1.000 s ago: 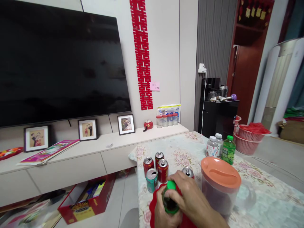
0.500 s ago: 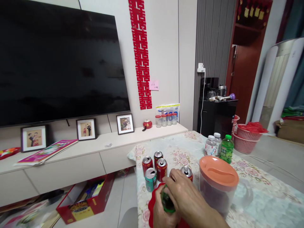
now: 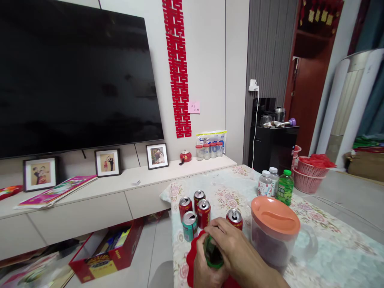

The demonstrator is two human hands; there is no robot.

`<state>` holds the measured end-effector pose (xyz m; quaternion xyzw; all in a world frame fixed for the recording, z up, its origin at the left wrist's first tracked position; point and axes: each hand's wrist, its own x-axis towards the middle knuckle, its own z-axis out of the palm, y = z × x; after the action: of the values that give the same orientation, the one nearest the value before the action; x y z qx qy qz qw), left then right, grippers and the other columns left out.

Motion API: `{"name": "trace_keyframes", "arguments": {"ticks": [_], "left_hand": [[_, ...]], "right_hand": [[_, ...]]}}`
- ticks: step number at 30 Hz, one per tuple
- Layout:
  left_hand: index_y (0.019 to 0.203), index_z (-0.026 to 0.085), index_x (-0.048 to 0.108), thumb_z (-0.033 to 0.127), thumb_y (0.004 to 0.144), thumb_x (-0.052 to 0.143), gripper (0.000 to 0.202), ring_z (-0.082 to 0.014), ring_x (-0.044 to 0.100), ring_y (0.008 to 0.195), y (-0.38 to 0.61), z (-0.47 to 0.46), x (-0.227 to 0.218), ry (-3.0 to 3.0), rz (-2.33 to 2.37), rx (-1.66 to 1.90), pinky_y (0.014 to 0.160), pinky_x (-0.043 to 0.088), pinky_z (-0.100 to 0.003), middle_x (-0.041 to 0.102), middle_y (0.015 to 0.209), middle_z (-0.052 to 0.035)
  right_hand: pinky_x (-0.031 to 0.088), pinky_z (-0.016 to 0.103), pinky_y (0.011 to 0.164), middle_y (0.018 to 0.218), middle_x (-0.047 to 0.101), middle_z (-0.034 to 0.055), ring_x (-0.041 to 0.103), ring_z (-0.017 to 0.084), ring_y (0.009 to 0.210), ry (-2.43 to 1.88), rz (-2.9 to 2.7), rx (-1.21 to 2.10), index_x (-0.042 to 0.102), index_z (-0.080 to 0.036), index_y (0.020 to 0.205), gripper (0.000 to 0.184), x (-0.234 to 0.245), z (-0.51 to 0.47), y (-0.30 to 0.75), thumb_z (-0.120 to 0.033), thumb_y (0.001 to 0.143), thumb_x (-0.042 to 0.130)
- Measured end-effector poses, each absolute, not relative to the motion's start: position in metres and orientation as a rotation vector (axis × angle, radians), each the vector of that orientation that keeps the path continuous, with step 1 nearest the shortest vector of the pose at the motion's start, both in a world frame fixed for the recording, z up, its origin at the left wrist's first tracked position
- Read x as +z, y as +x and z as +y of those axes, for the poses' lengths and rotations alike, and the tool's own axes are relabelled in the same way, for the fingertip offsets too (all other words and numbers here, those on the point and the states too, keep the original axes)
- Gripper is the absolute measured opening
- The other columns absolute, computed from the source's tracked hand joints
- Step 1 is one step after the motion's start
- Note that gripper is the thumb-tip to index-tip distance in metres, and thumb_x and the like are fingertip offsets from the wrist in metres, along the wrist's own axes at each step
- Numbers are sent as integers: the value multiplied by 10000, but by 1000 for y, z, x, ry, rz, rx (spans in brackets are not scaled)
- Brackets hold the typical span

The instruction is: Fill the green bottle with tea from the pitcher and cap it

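A green bottle [image 3: 213, 253] stands at the near edge of the table, over a red scalloped mat [image 3: 191, 256]. My left hand [image 3: 204, 270] is wrapped round the bottle's body from below. Over its top my right hand [image 3: 235, 250] is closed, fingers curled round the neck, and the cap is hidden under them. Just beyond my hands stand several opened drink cans: three red cans [image 3: 203, 212] in a cluster, a teal can [image 3: 189, 225], and another red can [image 3: 234, 218] to the right.
A clear pitcher with an orange lid [image 3: 274, 232] stands right of my hands. Two white-capped bottles [image 3: 265, 183] and a green bottle [image 3: 285, 187] sit further back on the floral tablecloth [image 3: 330, 248]. A TV cabinet [image 3: 90, 200] with photo frames runs along the wall on the left.
The green cap seen a second ago is now covered by my right hand, which has closed over the bottle's top. The view has shifted slightly.
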<state>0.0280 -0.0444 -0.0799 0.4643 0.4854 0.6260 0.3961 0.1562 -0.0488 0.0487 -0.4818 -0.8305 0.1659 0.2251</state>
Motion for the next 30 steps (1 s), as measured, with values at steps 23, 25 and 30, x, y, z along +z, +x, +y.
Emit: {"name": "trace_keyframes", "arguments": {"ticks": [23,25,30], "left_hand": [[1263,305,778,560,656,994,693,-432,998,1029,26,-44,-79,1203,1258,1597,924,810,-466,1015,1127,-104],[1303,278,783,562,671,987,722,-424,992,962,27,-44,-80,1193,1247,1596,863,805,-465,1013,1095,-110],[1338,243,778,641,736,951,743,-411,980,917,31,-43,-83,1225,1245,1614,819,808,-494,1002,1096,-135]], "right_hand": [[699,487,1230,1383,860,163,828,335,1320,-1197,-1837,640,947,-250,1470,405,20,-42,160,-361,1120,777],[684,479,1293,1535,865,158,818,331,1445,-1155,-1843,675,910,-280,1598,498,21,-43,167,-388,1134,763],[702,467,1281,1465,923,142,866,317,1396,-1057,-1871,742,977,-287,1444,415,22,-40,175,-431,1180,691]]}}
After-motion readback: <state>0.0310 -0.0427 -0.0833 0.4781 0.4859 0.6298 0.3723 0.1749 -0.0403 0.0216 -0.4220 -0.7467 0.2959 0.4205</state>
